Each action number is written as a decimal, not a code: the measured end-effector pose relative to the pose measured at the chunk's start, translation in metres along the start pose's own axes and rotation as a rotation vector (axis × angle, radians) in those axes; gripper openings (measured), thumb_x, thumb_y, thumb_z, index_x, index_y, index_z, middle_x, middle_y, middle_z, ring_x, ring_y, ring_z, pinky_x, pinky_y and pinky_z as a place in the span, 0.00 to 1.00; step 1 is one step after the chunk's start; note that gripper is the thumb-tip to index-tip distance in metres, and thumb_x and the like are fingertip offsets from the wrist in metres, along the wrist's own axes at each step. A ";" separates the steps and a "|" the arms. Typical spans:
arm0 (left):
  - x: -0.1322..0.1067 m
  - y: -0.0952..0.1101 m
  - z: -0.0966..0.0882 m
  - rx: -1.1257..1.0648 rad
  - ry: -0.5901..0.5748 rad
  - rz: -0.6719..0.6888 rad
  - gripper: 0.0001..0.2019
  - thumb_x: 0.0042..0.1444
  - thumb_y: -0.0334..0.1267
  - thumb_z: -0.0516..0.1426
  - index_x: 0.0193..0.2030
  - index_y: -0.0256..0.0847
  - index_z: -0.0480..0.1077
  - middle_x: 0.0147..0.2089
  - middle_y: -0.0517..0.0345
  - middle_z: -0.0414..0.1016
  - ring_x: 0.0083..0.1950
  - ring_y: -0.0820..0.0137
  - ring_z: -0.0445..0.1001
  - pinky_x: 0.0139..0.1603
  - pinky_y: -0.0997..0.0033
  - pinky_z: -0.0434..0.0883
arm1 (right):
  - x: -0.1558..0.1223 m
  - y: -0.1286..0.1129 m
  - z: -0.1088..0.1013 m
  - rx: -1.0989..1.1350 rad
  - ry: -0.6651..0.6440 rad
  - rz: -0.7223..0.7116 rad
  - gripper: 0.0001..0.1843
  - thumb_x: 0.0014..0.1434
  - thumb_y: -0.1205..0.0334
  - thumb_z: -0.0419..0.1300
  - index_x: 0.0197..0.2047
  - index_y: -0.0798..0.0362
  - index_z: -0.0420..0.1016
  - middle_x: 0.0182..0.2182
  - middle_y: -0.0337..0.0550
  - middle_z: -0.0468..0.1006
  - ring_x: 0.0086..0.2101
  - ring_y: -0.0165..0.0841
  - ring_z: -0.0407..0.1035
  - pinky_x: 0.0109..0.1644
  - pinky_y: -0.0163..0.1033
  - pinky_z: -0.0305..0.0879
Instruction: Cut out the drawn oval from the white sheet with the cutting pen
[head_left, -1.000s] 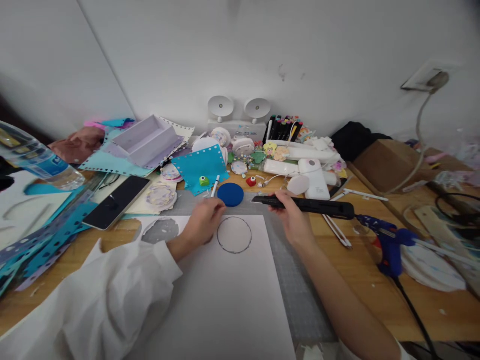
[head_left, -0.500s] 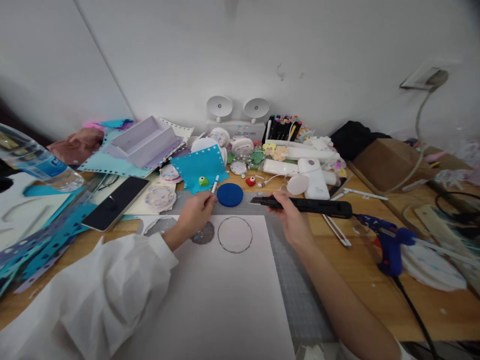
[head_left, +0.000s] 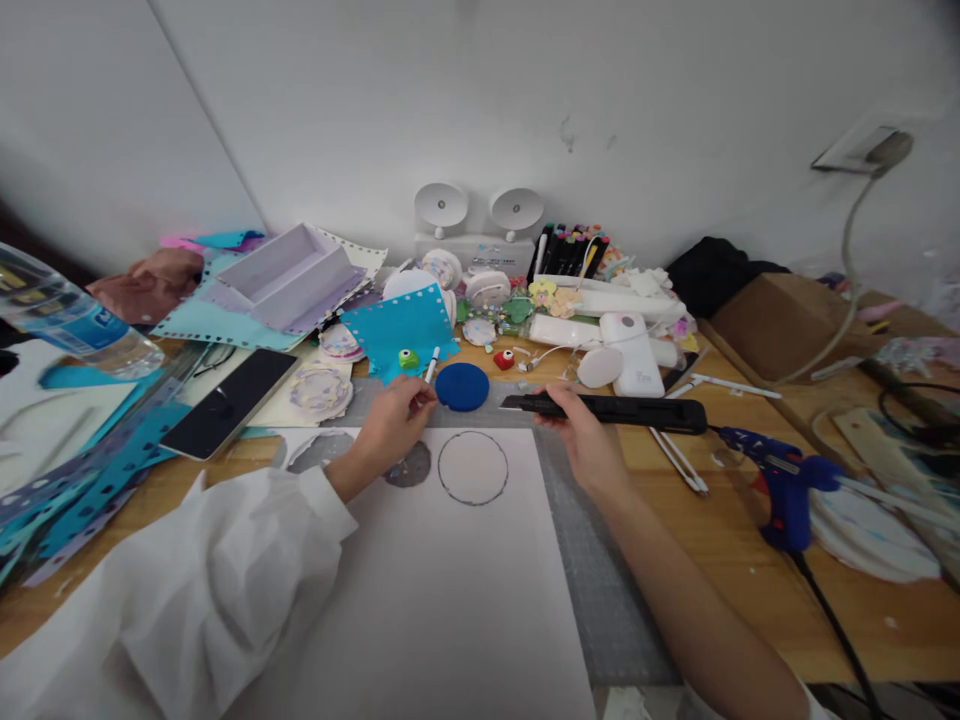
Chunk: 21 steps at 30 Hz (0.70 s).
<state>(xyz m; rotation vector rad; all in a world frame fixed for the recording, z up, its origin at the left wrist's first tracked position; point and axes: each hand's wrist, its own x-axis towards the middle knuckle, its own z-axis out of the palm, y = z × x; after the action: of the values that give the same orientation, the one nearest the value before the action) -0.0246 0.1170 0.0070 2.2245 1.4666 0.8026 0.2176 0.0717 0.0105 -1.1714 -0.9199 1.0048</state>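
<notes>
In my right hand [head_left: 589, 445] is a black utility knife [head_left: 622, 410], held level above the mat with its blade pointing left. My left hand [head_left: 397, 425] is closed, thumb and fingertips together, over the far edge of a white paper sheet [head_left: 450, 600]. What its fingers hold, if anything, is hidden. A white pen-like stick [head_left: 433, 365] shows just beyond those fingertips. Right of them lies a blue disc [head_left: 462, 387]. A dark circle outline [head_left: 473, 503] is drawn on the sheet, and a round cut-out hole [head_left: 411, 468] sits beside it, partly behind my left hand.
A grey cutting mat [head_left: 607, 590] lies under the sheet. To the right rests a blue glue gun [head_left: 787, 490] with its cord. A phone [head_left: 229, 402] and a water bottle [head_left: 82, 315] are at the left. Craft pieces and markers [head_left: 574, 250] line the wall.
The view has shifted slightly. My left fingers have moved a little at the sheet's far edge; my right hand keeps the knife in nearly the same place.
</notes>
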 end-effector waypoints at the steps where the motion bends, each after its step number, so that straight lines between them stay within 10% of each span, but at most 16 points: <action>1: 0.000 -0.001 0.000 0.005 0.003 0.013 0.07 0.58 0.35 0.52 0.39 0.40 0.70 0.38 0.55 0.74 0.38 0.68 0.73 0.40 0.69 0.69 | 0.000 0.000 0.000 -0.002 -0.001 0.000 0.11 0.54 0.51 0.63 0.30 0.50 0.77 0.29 0.38 0.77 0.27 0.32 0.69 0.32 0.37 0.65; 9: -0.029 0.024 -0.017 0.077 -0.165 0.219 0.14 0.63 0.40 0.49 0.47 0.40 0.73 0.51 0.48 0.75 0.53 0.61 0.72 0.55 0.60 0.68 | -0.003 -0.001 0.002 -0.025 0.002 -0.010 0.12 0.55 0.50 0.63 0.32 0.50 0.75 0.29 0.39 0.76 0.29 0.33 0.69 0.32 0.37 0.66; 15: -0.071 0.027 -0.010 0.305 -0.337 0.325 0.40 0.59 0.59 0.52 0.69 0.32 0.53 0.71 0.39 0.52 0.72 0.52 0.51 0.70 0.49 0.50 | -0.021 -0.012 0.013 -0.067 -0.047 -0.044 0.09 0.58 0.53 0.61 0.33 0.50 0.74 0.31 0.37 0.76 0.29 0.32 0.69 0.33 0.36 0.64; 21: -0.075 0.018 -0.001 0.349 -0.308 0.337 0.42 0.61 0.64 0.46 0.71 0.33 0.48 0.73 0.40 0.47 0.74 0.55 0.46 0.71 0.52 0.46 | -0.048 -0.025 0.029 -0.382 -0.244 -0.130 0.10 0.62 0.53 0.56 0.35 0.48 0.74 0.27 0.37 0.75 0.30 0.33 0.70 0.35 0.37 0.66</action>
<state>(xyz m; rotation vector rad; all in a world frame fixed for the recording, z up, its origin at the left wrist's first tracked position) -0.0350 0.0411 -0.0010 2.7559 1.1701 0.2797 0.1791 0.0318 0.0376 -1.3005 -1.4111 0.9016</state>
